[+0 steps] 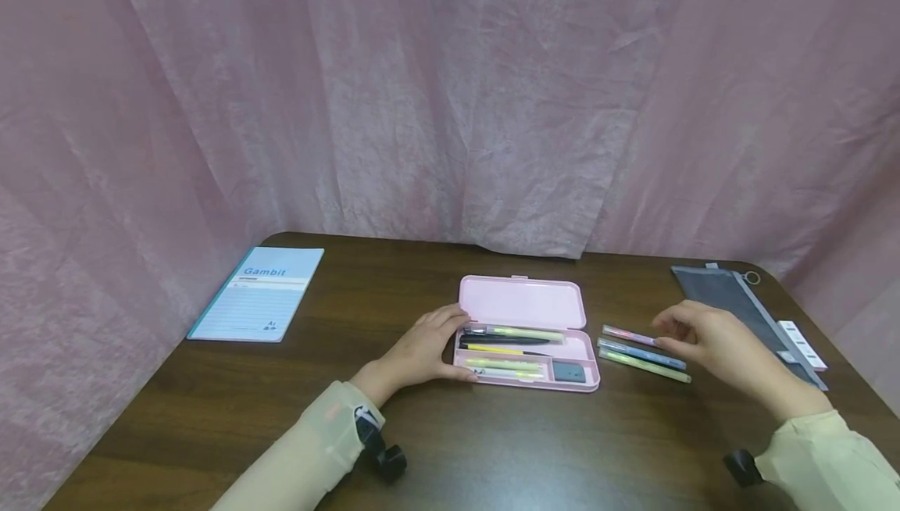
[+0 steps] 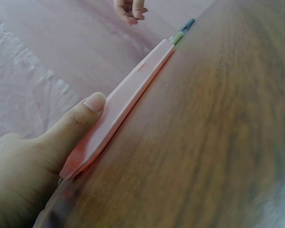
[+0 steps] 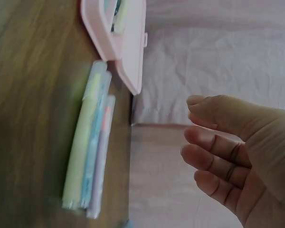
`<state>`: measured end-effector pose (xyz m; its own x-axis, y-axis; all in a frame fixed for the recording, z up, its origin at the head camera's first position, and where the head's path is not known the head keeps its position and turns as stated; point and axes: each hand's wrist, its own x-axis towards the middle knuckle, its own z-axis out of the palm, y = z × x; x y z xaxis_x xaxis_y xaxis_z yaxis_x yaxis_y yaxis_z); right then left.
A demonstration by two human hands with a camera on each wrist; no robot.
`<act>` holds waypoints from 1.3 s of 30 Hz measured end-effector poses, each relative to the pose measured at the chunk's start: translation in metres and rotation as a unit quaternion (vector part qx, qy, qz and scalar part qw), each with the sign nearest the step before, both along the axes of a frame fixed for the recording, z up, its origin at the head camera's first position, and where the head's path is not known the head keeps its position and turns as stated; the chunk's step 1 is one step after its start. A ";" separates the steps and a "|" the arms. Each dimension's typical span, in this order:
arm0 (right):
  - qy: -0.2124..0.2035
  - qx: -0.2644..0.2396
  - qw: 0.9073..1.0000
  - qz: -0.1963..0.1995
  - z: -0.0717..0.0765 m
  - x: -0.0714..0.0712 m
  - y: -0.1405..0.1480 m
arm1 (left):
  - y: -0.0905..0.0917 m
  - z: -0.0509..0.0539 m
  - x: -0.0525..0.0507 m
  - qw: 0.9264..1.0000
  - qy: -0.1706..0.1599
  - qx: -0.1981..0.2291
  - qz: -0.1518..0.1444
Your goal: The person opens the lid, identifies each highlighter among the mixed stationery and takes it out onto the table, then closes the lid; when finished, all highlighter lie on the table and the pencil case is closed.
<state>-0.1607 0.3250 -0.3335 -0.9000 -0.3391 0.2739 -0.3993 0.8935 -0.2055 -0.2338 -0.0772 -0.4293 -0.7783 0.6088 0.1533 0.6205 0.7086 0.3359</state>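
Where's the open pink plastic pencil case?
In the head view, the pencil case is right of centre, gripped by the left hand, left of three pastel capped pens.

Table [image 1: 211,425]: brown, wood-grained. Pencil case [image 1: 522,300]: pale pink. Three pens [image 1: 645,366] toward the table's right edge: yellow-green, blue, purple with red. Pouch [image 1: 731,304], far right corner: dark grey. Notebook [image 1: 256,300], far left corner: pale blue, lined, teal-spined.

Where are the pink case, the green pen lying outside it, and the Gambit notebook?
Pink case [image 1: 522,301]: head view, inside of the open lid.
Green pen [image 3: 80,147]: right wrist view, middle of the barrel.
Gambit notebook [image 1: 260,297]: head view, middle of the front cover.
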 end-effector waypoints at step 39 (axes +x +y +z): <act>-0.053 -0.031 0.993 0.102 -0.033 -0.052 -0.098 | 0.000 0.001 0.000 1.000 -0.010 -0.001 0.002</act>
